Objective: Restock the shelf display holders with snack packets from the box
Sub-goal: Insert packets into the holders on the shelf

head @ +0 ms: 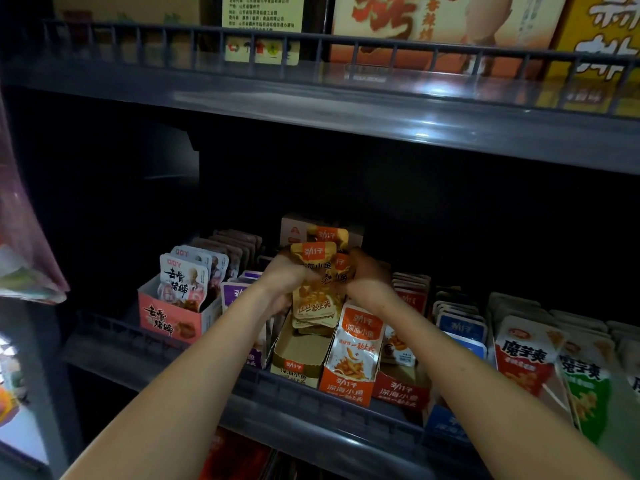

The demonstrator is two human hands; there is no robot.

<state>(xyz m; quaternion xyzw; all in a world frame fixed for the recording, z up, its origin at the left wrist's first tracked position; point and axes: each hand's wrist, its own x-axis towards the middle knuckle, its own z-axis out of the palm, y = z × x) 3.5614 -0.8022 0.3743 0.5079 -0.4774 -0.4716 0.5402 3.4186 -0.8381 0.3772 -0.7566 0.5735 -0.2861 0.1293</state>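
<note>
- Two bare forearms point(180, 375) come in from the bottom edge, closest to us, and converge on the middle shelf point(311, 393).
- The left hand point(282, 284) and the right hand point(367, 282) both have their fingers curled round one thick bundle of yellow snack packets point(313, 296), one hand clamped on each side.
- The bundle stands upright, with its lower edges over the back half of the tan display holder point(298, 355). Whether they touch the holder's floor, I cannot tell.
- The front of that holder is bare cardboard, so there looks to be room to fill.
- The wrists sit close together, and the hands are level with the packet tops.
- For a tidy drop, I'd square the stack first, lower it straight down and slide it back, with the printed faces to the front.
- Watch the neighbours: the orange holder point(349, 382) sits tight on the right and the purple packets point(235, 294) just to the left, so an elbow swing could tip them.
- A pale box point(294, 230) sits behind the bundle in the dark.
</note>
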